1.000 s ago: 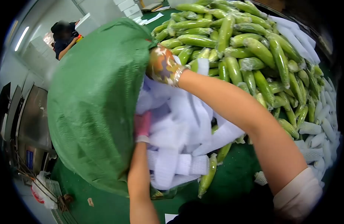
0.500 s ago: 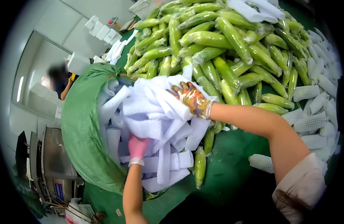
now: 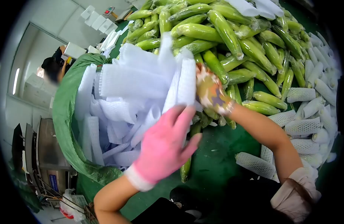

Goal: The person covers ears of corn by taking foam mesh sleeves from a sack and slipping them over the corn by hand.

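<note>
My left hand (image 3: pixel 166 145), in a pink glove, is in front of the sack's mouth with fingers stretched apart. Its fingertips overlap the lower end of a white foam net sleeve (image 3: pixel 186 80); I cannot tell whether they touch it. To its upper right, my right hand (image 3: pixel 213 89), in a patterned orange-and-brown glove, is closed at the edge of a raised bunch of foam net sleeves, its fingertips hidden behind them. More foam sleeves (image 3: pixel 118 112) fill the open green sack (image 3: pixel 63 115). Part of the bunch is blurred.
Plastic-wrapped corn cobs (image 3: pixel 231 33) are heaped on the green table (image 3: pixel 213 160) behind my hands. Netted cobs (image 3: pixel 304 127) lie along the right. A person (image 3: pixel 54 63) is at the far left near white boxes (image 3: pixel 99 20). Metal equipment (image 3: pixel 52 149) stands at the lower left.
My left hand has come out of the sack and moved right, its fingers now spread. My right hand has shifted right and slightly down. A bunch of foam sleeves has risen towards the corn.
</note>
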Demonstrator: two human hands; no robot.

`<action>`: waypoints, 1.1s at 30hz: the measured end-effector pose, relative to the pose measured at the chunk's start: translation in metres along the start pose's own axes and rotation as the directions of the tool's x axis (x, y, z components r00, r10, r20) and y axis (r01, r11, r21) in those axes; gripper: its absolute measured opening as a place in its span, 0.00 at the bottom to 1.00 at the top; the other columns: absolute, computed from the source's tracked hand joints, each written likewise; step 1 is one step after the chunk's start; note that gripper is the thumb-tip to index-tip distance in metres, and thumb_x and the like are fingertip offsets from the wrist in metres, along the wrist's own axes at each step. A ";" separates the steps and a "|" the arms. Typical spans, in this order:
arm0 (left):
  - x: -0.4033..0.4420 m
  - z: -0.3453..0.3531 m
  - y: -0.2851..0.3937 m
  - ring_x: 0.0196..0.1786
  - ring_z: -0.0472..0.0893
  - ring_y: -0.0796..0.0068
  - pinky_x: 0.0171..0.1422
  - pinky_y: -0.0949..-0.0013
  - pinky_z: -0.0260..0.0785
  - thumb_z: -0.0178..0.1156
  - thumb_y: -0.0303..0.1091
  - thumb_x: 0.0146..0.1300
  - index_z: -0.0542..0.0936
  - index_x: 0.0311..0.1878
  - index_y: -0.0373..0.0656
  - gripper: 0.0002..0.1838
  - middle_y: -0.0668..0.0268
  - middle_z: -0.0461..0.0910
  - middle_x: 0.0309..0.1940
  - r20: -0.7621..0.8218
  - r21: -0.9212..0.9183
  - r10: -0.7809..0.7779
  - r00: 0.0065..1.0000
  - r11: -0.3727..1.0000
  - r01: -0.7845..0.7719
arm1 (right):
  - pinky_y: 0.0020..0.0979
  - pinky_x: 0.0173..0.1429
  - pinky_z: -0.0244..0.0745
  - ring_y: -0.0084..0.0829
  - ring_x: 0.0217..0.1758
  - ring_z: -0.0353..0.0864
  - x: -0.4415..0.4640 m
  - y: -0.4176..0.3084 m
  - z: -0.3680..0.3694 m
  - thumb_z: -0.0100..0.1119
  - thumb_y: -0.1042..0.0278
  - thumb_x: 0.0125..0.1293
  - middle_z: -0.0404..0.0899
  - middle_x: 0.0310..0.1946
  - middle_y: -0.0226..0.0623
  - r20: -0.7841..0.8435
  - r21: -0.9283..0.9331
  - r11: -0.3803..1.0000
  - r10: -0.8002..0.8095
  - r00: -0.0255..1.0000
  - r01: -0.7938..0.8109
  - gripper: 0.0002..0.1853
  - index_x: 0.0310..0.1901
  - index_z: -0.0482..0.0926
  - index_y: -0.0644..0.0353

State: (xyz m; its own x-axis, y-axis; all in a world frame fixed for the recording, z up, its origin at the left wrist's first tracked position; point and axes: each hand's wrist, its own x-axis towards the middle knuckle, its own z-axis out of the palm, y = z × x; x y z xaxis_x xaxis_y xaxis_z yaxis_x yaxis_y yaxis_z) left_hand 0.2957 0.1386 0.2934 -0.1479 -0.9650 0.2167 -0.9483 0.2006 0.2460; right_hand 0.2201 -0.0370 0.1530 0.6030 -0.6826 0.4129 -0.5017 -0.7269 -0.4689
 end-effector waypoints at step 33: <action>-0.064 0.289 0.091 0.52 0.72 0.76 0.61 0.73 0.63 0.56 0.41 0.67 0.72 0.56 0.35 0.21 0.65 0.75 0.50 0.524 -0.851 -0.585 0.619 -0.395 0.347 | 0.23 0.47 0.71 0.24 0.41 0.75 -0.286 0.055 0.026 0.52 0.68 0.67 0.76 0.37 0.32 0.715 0.634 -0.711 0.389 0.581 -0.305 0.08 0.43 0.75 0.61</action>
State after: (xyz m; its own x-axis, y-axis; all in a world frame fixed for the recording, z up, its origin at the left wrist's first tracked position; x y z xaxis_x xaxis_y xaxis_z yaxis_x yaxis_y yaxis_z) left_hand 0.1381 0.1693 0.0289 0.3158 -0.8035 -0.5045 0.5624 -0.2697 0.7817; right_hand 0.0362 0.1205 -0.0109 0.5984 -0.6253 -0.5009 0.5663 0.7724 -0.2877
